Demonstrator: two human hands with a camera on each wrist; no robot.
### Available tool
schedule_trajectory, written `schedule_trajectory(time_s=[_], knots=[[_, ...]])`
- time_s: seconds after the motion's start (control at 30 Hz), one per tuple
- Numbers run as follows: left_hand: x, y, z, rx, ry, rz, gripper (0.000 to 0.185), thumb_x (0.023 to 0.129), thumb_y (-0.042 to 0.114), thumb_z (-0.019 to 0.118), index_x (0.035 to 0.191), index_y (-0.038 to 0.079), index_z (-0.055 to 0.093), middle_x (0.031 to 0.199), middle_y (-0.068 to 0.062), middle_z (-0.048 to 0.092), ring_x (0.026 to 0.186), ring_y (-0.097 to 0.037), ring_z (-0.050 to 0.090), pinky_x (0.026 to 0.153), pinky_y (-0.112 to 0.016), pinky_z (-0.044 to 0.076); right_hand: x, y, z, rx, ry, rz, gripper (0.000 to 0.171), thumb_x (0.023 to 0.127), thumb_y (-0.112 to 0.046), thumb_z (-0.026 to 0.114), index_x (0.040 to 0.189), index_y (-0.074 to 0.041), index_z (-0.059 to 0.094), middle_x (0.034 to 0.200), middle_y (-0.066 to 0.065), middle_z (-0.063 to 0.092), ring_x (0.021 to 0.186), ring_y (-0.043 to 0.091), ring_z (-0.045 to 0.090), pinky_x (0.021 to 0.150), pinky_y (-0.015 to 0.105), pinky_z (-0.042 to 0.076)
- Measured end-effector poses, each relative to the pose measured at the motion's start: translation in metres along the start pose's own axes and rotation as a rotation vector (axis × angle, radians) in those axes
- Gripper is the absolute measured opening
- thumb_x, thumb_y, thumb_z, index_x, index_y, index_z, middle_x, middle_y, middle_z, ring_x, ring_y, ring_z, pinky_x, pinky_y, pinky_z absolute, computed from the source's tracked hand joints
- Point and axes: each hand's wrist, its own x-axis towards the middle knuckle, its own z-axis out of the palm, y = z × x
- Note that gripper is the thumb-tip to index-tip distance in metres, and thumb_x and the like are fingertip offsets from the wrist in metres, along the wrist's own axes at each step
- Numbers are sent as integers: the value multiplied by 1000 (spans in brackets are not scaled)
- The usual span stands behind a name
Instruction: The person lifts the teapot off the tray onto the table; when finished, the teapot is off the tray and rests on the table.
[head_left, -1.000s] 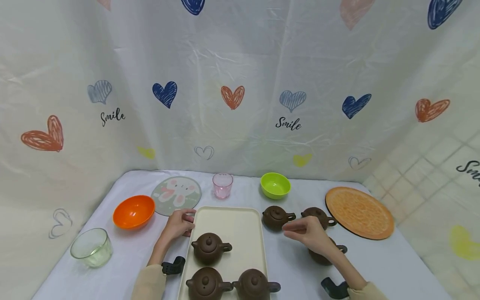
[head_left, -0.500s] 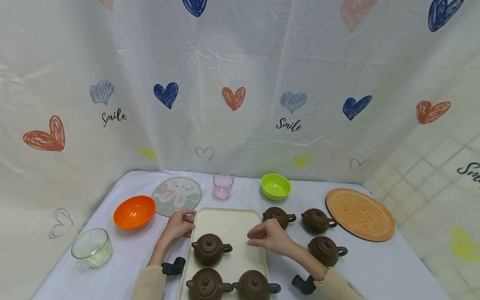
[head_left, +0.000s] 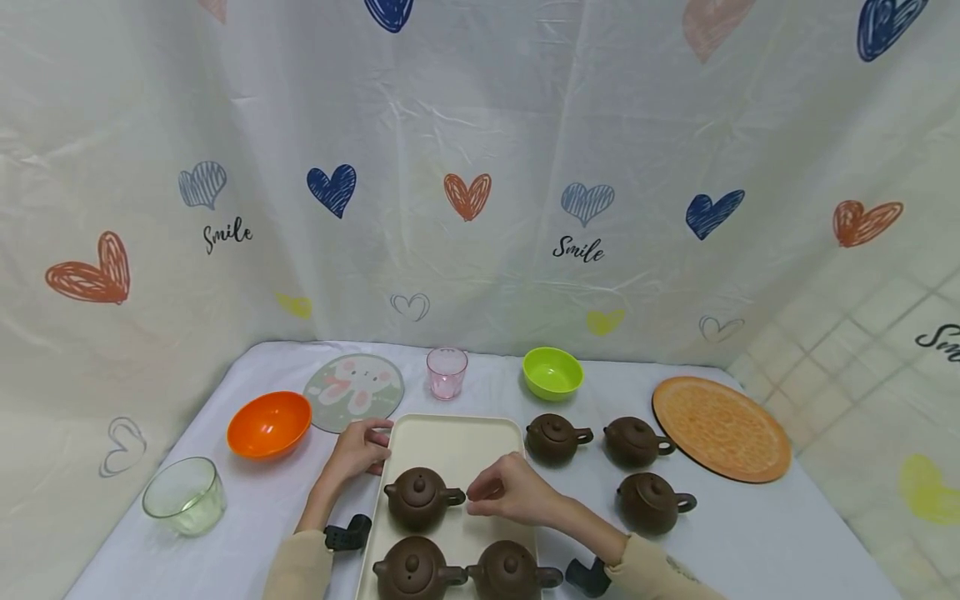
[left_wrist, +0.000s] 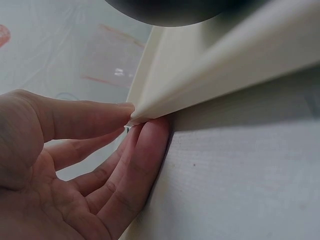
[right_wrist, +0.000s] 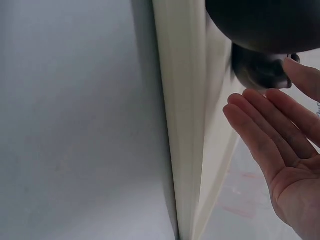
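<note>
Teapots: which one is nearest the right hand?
The rear teapot on the tray; the right hand is at its handle, with the other five farther off.

This looks like a staged tabletop set rather than a lived-in room. A white sheet printed with coloured hearts and the word "Smile" hangs as a backdrop on all sides, hiding whatever lies behind. The table is draped in plain white cloth, and homely tea and kitchen ware is spread out on it: brown teapots at centre, an orange bowl at 9 o'clock, a green bowl at 12 o'clock, a round orange mat at 3 o'clock.
</note>
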Motion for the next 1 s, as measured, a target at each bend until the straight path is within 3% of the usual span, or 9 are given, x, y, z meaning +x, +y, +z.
schedule_trajectory(time_s=[0.5,0.67,0.83,1.0], knots=[[-1,0,0,6,3,-2,45,76,-9,63,121,-3,61,86,-14,62,60,-18,60,51,-35,58,8,-11,7,-114,60,-35,10,78,-8,77,85,-1,76,78,2,73,67,-4,63,61,12,53],[-1,-1,-1,-4,-4,-9,45,76,-9,64,121,-3,61,87,-14,62,61,-18,60,52,-35,58,14,-12,9,-137,38,-60,8,77,-6,77,84,-1,76,76,2,73,66,-5,63,60,11,52],[-1,-1,-2,-18,-22,30,45,75,-8,63,120,-6,59,85,-15,61,61,-18,61,51,-34,58,19,-15,10,-167,16,-100,6,78,-5,77,82,-1,75,74,1,73,64,-6,63,57,10,51],[0,-1,-3,-14,-24,28,44,75,-8,63,120,-6,60,85,-14,61,60,-17,60,52,-34,58,24,-18,11,-186,11,-91,7,77,-6,77,82,-2,76,73,0,72,62,-9,60,56,10,49]])
